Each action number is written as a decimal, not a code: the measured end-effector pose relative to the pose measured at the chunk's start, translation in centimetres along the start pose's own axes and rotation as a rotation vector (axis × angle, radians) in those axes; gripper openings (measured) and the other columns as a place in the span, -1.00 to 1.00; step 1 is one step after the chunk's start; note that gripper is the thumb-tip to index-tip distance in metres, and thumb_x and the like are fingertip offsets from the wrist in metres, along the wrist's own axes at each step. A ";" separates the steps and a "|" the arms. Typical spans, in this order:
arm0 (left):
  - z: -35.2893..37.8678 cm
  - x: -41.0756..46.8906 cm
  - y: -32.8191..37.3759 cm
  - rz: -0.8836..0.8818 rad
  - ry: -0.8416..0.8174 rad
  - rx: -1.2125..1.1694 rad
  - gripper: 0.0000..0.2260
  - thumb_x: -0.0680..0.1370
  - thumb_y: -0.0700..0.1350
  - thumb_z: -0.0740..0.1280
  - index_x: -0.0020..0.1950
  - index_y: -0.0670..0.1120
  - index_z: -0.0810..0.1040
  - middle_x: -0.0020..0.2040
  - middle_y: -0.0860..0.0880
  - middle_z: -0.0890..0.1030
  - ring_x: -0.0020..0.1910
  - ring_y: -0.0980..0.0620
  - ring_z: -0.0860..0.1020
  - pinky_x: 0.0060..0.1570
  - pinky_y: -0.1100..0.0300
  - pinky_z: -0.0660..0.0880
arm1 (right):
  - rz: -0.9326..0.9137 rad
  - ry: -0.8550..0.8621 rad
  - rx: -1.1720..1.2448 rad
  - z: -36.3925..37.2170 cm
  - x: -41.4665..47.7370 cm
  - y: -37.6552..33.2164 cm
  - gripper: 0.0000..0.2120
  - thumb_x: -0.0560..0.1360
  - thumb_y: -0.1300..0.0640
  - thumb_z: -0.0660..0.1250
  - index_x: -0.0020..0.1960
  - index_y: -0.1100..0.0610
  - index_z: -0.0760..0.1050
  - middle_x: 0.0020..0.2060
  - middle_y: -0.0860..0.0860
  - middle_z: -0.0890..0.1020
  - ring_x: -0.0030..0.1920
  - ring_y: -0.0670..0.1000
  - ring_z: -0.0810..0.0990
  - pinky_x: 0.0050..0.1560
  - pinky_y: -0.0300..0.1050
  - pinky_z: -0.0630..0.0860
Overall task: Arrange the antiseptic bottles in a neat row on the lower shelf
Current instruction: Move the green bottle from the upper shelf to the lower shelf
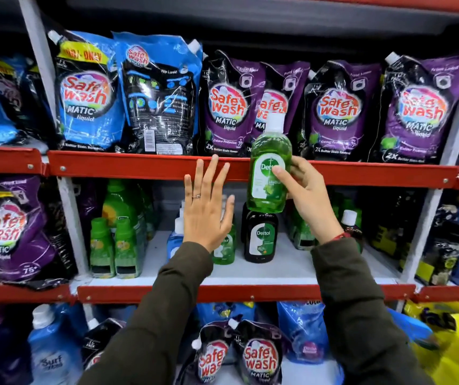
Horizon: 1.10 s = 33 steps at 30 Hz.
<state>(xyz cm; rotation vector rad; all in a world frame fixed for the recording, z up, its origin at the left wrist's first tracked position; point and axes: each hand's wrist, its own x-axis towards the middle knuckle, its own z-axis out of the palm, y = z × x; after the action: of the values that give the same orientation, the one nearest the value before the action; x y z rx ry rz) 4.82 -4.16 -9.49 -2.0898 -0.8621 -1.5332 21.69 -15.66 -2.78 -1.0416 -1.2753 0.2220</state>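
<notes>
My right hand (pixel 306 201) grips a green Dettol bottle (pixel 268 173) with a white cap, held upright in the air in front of the red shelf rail. Directly below it a dark brown Dettol bottle (pixel 261 236) stands on the white shelf (pixel 292 268). My left hand (pixel 209 207) is raised flat with fingers spread and holds nothing. It partly covers a smaller green Dettol bottle (pixel 226 250) and a blue bottle (pixel 175 240) standing behind it. Another white-capped bottle (pixel 350 223) shows behind my right wrist.
Green bottles (pixel 114 243) crowd the shelf's left side, and more green ones (pixel 302 232) stand at the right. Purple and blue Safewash pouches (pixel 231 107) fill the shelf above. The red rail (pixel 139 166) runs across at hand height. More pouches (pixel 259 354) lie below.
</notes>
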 end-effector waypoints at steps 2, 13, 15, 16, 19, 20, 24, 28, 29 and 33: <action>0.1 -1.6 -0.3 -0.029 -0.024 -0.034 -0.40 0.66 -0.07 0.21 0.68 -0.05 0.09 0.71 -0.08 0.03 0.69 -0.08 -0.16 0.62 -0.08 -0.32 | 0.022 -0.029 0.003 0.3 -1.4 1.3 -0.72 0.53 0.01 0.44 0.23 0.00 0.57 0.21 0.03 0.70 0.28 0.07 0.65 0.34 0.19 0.56; 2.5 -12.4 -2.4 -0.166 -0.268 -0.072 -0.42 0.66 -0.03 0.15 0.68 -0.03 0.09 0.71 -0.04 0.04 0.70 -0.08 -0.10 0.63 -0.02 -0.31 | 0.234 -0.194 -0.071 2.6 -7.7 10.4 -0.71 0.54 0.05 0.45 0.23 -0.08 0.49 0.17 0.02 0.67 0.17 0.08 0.68 0.05 -0.06 0.61; 3.3 -14.6 -2.7 -0.169 -0.344 -0.032 -0.40 0.67 0.01 0.13 0.69 -0.03 0.04 0.71 -0.05 0.01 0.70 -0.07 -0.11 0.63 -0.04 -0.31 | 0.263 -0.212 -0.099 3.3 -8.2 12.0 -0.66 0.54 0.05 0.45 0.25 -0.17 0.44 0.23 -0.04 0.61 0.28 0.07 0.60 0.22 0.00 0.58; 3.7 -15.7 -2.8 -0.164 -0.382 -0.016 -0.39 0.66 0.03 0.12 0.69 -0.03 0.01 0.71 -0.05 0.01 0.70 -0.07 -0.11 0.63 -0.03 -0.31 | 0.270 -0.218 -0.111 3.7 -8.2 12.8 -0.65 0.55 0.08 0.45 0.25 -0.16 0.42 0.24 -0.04 0.59 0.32 0.05 0.57 0.28 -0.01 0.54; 5.1 -18.6 -3.3 -0.139 -0.484 0.047 -0.35 0.66 0.07 0.11 0.70 -0.06 -0.03 0.71 -0.08 -0.01 0.69 -0.11 -0.08 0.64 -0.10 -0.18 | 0.290 -0.219 -0.113 5.0 -8.3 14.8 -0.62 0.55 0.09 0.45 0.30 -0.02 0.41 0.28 0.07 0.59 0.37 0.13 0.54 0.37 0.12 0.51; 5.4 -19.2 -3.4 -0.143 -0.502 0.057 -0.35 0.66 0.07 0.12 0.69 -0.08 -0.02 0.71 -0.09 0.00 0.69 -0.13 -0.05 0.64 -0.13 -0.12 | 0.294 -0.222 -0.116 5.4 -8.3 15.4 -0.61 0.53 0.04 0.45 0.30 -0.01 0.41 0.28 0.10 0.60 0.38 0.16 0.54 0.37 0.18 0.51; 5.8 -19.8 -3.5 -0.173 -0.516 0.067 -0.36 0.67 0.09 0.10 0.69 -0.14 0.02 0.71 -0.12 0.03 0.69 -0.13 -0.03 0.64 -0.12 -0.10 | 0.327 -0.224 -0.092 6.7 -8.1 17.1 -0.62 0.56 0.12 0.41 0.32 0.06 0.39 0.28 0.18 0.61 0.34 0.19 0.58 0.35 0.19 0.54; 5.8 -19.7 -3.5 -0.162 -0.515 0.085 -0.36 0.69 0.11 0.09 0.69 -0.14 0.00 0.71 -0.12 -0.01 0.69 -0.12 -0.08 0.66 -0.06 -0.19 | 0.377 -0.221 -0.080 7.7 -7.7 18.1 -0.58 0.58 0.26 0.38 0.39 0.26 0.34 0.21 0.07 0.60 0.20 -0.20 0.61 0.27 -0.16 0.55; 5.8 -19.7 -3.5 -0.162 -0.515 0.090 -0.36 0.69 0.11 0.09 0.69 -0.13 -0.01 0.71 -0.12 -0.02 0.69 -0.11 -0.09 0.66 -0.05 -0.20 | 0.382 -0.230 -0.083 7.9 -7.6 18.4 -0.58 0.58 0.28 0.37 0.39 0.28 0.34 0.17 0.03 0.60 0.13 -0.32 0.60 0.20 -0.28 0.56; 6.0 -19.8 -3.6 -0.153 -0.525 0.114 -0.35 0.69 0.11 0.09 0.69 -0.14 -0.02 0.71 -0.13 -0.02 0.69 -0.12 -0.09 0.65 -0.08 -0.15 | 0.376 -0.235 -0.092 8.3 -7.5 19.1 -0.58 0.59 0.27 0.36 0.40 0.27 0.34 0.19 0.06 0.60 0.16 -0.20 0.59 0.11 -0.37 0.56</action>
<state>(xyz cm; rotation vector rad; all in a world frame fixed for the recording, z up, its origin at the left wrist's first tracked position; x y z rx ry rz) 2.47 -2.49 -30.29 -2.4240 -1.2799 -0.9724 19.57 -5.79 -22.46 -1.3623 -1.2994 0.5913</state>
